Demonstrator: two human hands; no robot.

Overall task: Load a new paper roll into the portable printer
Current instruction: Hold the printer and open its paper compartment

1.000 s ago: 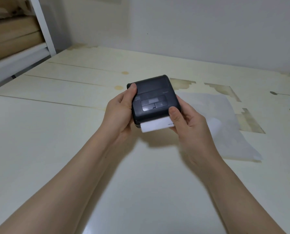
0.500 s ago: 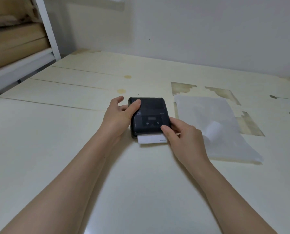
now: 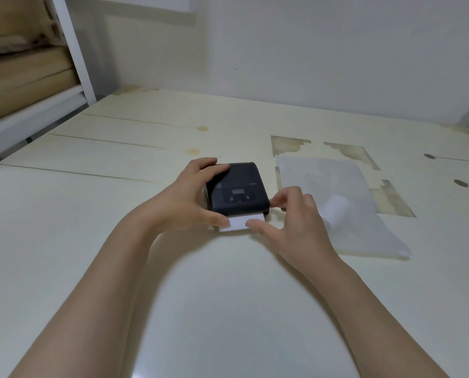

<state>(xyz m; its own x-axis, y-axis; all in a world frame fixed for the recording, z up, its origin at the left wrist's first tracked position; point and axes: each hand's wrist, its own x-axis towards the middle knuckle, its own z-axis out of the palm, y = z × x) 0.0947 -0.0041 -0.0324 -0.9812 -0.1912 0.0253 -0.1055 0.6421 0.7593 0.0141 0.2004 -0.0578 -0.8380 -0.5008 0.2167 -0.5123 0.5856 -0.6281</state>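
Left thumb moved onto paper strip point(image 3: 240, 224); printer point(image 3: 237, 190) between hands.

Your near bench point(image 3: 227, 309) lies open between your forearms. The printer point(image 3: 237, 190) blocks the middle, a wrapper sheet point(image 3: 337, 186) covers the right side, and the shelf point(image 3: 31, 110) bounds the far left.

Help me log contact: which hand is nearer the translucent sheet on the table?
Right. The right hand overlaps the translucent sheet's near-left edge; the left hand grips the printer's far side, away from it.
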